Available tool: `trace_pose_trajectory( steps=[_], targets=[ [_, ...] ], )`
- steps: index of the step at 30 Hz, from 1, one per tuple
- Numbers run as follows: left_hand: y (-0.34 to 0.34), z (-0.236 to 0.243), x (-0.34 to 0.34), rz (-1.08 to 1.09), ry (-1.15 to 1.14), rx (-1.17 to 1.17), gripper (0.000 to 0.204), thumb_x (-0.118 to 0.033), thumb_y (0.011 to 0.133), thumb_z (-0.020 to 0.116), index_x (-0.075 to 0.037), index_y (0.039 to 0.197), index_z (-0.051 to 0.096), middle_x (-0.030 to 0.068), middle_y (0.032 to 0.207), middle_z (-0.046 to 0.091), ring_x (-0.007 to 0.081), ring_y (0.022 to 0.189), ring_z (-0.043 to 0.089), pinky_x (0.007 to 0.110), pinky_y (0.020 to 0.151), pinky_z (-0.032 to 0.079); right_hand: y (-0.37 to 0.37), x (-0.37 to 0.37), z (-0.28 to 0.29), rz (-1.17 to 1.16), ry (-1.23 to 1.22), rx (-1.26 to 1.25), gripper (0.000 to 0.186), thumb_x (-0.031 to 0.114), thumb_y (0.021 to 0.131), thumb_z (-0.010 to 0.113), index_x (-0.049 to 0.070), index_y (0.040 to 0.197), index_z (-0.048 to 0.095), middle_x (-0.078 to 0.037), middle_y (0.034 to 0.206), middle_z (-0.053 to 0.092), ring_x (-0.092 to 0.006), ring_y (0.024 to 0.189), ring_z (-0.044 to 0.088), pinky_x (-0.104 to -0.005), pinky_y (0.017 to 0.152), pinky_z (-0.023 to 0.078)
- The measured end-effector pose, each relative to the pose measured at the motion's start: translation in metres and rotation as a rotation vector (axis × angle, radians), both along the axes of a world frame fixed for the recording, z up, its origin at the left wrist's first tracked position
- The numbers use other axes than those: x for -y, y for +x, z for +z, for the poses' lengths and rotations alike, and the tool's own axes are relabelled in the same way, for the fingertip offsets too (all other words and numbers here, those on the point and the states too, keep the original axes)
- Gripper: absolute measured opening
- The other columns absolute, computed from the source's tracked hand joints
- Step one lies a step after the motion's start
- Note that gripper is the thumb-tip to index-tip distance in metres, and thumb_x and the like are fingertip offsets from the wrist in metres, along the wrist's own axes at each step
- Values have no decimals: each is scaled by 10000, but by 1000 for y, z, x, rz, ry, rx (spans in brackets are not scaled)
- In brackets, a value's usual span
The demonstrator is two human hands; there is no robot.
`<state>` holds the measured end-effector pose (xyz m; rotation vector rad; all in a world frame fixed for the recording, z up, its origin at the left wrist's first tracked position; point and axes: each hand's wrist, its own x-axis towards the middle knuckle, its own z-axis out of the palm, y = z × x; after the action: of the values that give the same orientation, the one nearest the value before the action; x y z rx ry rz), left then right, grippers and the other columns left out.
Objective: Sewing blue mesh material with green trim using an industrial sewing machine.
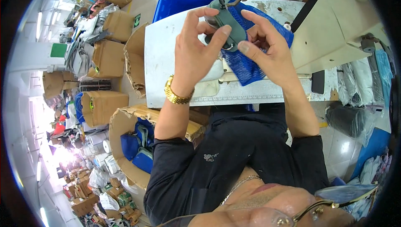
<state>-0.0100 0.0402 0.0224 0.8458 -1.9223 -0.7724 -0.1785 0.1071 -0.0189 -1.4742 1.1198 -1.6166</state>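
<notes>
A grey-green oblong piece [232,21] with rounded ends is joined to blue mesh fabric [250,71], and a small metal ring shows at its lower end. My left hand [200,39] grips the piece from its left side, thumb on top and fingers curled at the edge. My right hand [267,45] closes on the right edge, its thumb by the lower end and some fingers hidden behind the mesh. The upper end of the piece lies under the needle and presser foot [221,1] of a sewing machine [330,31].
A white worktable [167,60] carries the machine, with a dark phone-like slab [318,81] at its right. A blue bin [165,3] stands behind. On my left, a cardboard box [121,143] holds blue and grey-green sewn pieces. Plastic-wrapped rolls [351,120] lie at right.
</notes>
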Motion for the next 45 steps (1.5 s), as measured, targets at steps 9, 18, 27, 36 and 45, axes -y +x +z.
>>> trace_pose_trajectory(
  steps=[9,18,27,36,45],
  targets=[
    [5,8,22,-71,-41,106,269,-149,859,702,-48,1091,612,34,652,598,91,578,545,248,555,425,22,-10,-12,31,117,183,588,145,851,751,35,1359,478,-23,757,588,-58,652,530,-213,592,446],
    [11,10,33,-88,-155,144,307,-198,824,755,-41,1066,651,11,663,560,71,577,505,236,535,400,-4,17,-31,-537,-222,-677,502,199,852,706,29,1291,532,-188,1116,639,-362,901,636,-385,816,520],
    [22,23,48,-215,-118,240,453,-268,739,837,-57,1103,670,13,765,579,98,696,541,242,672,467,-11,35,-57,-344,118,-231,179,161,924,620,6,1010,646,-160,837,662,-271,696,618,-343,636,469],
    [13,26,50,-185,-154,262,442,-264,736,838,-26,1071,675,45,863,639,131,759,570,264,719,483,-19,48,-61,-305,125,-206,212,197,966,595,8,1050,641,-10,779,620,-68,718,518,-242,640,428],
    [18,26,80,-361,-32,160,426,-220,755,846,-6,1082,676,36,974,685,83,833,586,232,754,490,-7,33,-18,-569,-244,-351,293,219,835,736,43,1060,666,-106,960,644,-257,856,638,-353,756,503]
  ],
)
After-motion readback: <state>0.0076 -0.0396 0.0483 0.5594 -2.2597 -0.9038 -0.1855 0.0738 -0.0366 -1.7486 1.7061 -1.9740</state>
